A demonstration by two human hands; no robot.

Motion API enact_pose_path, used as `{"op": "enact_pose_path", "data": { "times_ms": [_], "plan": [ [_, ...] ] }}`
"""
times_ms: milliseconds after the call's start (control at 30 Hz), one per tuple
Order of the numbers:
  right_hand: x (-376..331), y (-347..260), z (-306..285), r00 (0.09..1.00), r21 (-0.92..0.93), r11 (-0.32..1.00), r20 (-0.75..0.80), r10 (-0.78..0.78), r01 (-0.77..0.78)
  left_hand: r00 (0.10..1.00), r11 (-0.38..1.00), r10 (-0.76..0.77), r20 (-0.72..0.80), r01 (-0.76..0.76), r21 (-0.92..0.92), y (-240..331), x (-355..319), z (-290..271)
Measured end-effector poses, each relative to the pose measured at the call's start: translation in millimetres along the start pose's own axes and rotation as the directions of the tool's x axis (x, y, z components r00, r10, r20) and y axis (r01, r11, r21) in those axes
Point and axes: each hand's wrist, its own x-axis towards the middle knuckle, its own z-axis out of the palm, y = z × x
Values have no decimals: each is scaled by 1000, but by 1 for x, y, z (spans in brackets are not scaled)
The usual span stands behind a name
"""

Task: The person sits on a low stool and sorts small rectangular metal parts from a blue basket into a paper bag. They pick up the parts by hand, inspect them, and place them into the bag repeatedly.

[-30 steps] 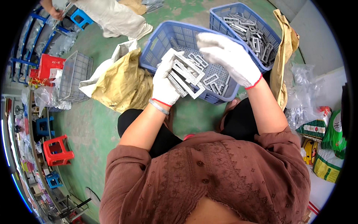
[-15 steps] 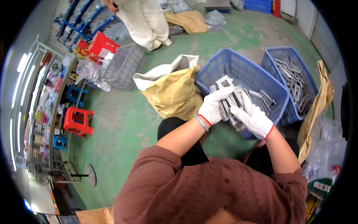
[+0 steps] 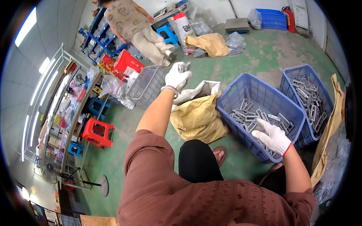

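My left hand, in a white knit glove, is raised at arm's length beyond the yellow woven sack. Its fingers are closed round a grey metal piece, partly hidden and a little blurred. The sack stands with its white-lined mouth folded back. My right hand, gloved likewise, reaches over the near side of a blue plastic basket. Its fingers are apart above the slotted metal pieces lying loose in there; I see nothing held in it.
A second blue basket full of similar pieces stands at the right, beside brown wrapping. Left of the sack are a grey crate and a red stool. A person stands at the far left near shelving.
My hands have parted: the left has swung up and left, away from the basket with metal in it. The right has lowered into the basket. The view has tilted up, showing more of the person.
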Motion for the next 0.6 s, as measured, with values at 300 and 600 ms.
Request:
{"op": "enact_pose_path", "data": {
  "times_ms": [300,600],
  "plan": [
    [11,31,-1,997,-233,969,29,-76,80,685,1000,-3,728,1,4,-89,-14,53],
    [20,54,-1,998,-257,965,60,-32,47,484,990,-29,875,136,-42,-105,-10,24]
  ]
}}
